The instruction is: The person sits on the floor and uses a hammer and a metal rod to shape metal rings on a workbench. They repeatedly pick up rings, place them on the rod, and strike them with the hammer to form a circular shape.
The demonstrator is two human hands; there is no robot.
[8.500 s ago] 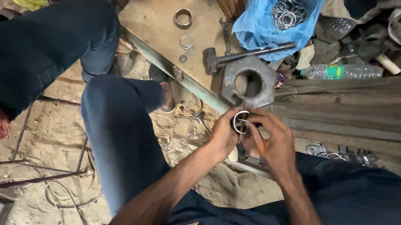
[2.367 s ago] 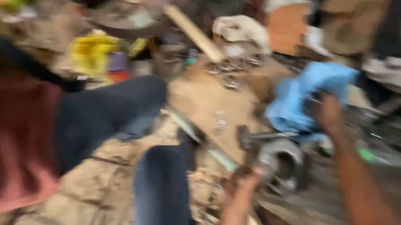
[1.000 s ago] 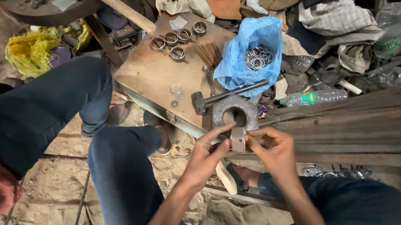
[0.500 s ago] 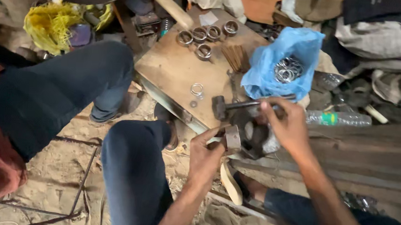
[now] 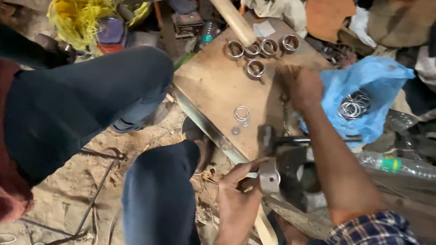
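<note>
the left hand (image 5: 235,200) was closed on a short grey metal ring-shaped bearing piece (image 5: 269,176), pinched between thumb and fingers and held just near of the heavy dark steel block with a round hole (image 5: 301,177). the right hand (image 5: 305,87) had reached far across the worn wooden board (image 5: 215,86), its fingers curled down onto a brown bundle of thin sticks or bristles (image 5: 285,73) at the board's far edge; whether it actually gripped them could not be told. just right of that hand lay a blue plastic bag holding loose wire rings (image 5: 355,104), and a row of small steel bushings (image 5: 259,48) sat at the far left of the board. a dark hammer (image 5: 288,140) lay beside the block. the step in hand looked like fetching something for the held piece. the next move would seem to call for a firm pick at the board's edge, then bringing both hands together over the block without tilting the piece.
</note>
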